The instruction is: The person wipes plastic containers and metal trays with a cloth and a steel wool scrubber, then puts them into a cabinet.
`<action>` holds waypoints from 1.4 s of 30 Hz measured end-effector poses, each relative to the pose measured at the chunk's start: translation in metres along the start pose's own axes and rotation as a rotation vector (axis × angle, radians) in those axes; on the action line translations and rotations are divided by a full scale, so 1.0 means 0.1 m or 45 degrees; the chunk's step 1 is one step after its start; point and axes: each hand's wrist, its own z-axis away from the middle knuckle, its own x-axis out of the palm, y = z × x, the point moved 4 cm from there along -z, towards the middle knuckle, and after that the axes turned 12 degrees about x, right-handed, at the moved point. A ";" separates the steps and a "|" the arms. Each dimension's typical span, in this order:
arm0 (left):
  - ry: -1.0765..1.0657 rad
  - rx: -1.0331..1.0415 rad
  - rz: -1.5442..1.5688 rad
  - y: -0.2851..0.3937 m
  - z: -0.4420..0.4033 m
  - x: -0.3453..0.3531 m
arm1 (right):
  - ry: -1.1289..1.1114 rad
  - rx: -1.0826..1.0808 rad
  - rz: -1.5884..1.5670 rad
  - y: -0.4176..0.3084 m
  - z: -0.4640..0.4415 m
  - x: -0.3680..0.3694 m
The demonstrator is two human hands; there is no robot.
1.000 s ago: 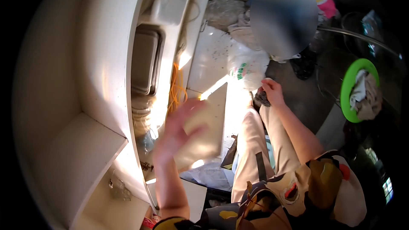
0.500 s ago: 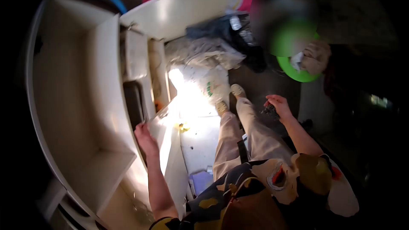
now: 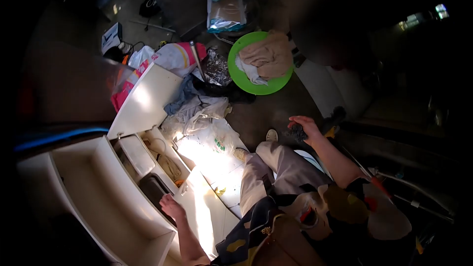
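Observation:
My left hand (image 3: 172, 206) is at the edge of the white cabinet (image 3: 120, 189), by a dark tray (image 3: 154, 187); its fingers are bent, and whether they grip the tray or the edge cannot be made out. Out over the dark floor, my right hand (image 3: 306, 129) is closed on a dark, mesh-like scrubber (image 3: 297, 133). A pale container (image 3: 137, 154) sits in the compartment beyond the tray, with a coiled cord (image 3: 168, 166) beside it.
A green basin (image 3: 261, 88) holding cloths stands beyond my feet. Crumpled plastic bags (image 3: 197, 118) lie by the open cabinet door (image 3: 147, 99). A pink and white bag (image 3: 172, 59) and a wrapped package (image 3: 226, 14) are farther off.
The view has swung toward the green basin and the floor. My left hand has come down from mid-air to the cabinet edge. My right hand still holds the scrubber.

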 end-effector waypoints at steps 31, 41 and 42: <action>-0.999 1.752 0.964 5.05 -2.80 -0.22 | 0.781 -0.500 -1.580 1.06 2.01 -1.38; -0.951 2.337 0.331 5.52 -3.16 -0.04 | 1.308 -0.626 -2.140 1.65 2.26 -0.52; -1.013 2.427 0.260 5.63 -3.01 -0.04 | 1.337 -0.711 -2.105 1.69 2.40 -0.41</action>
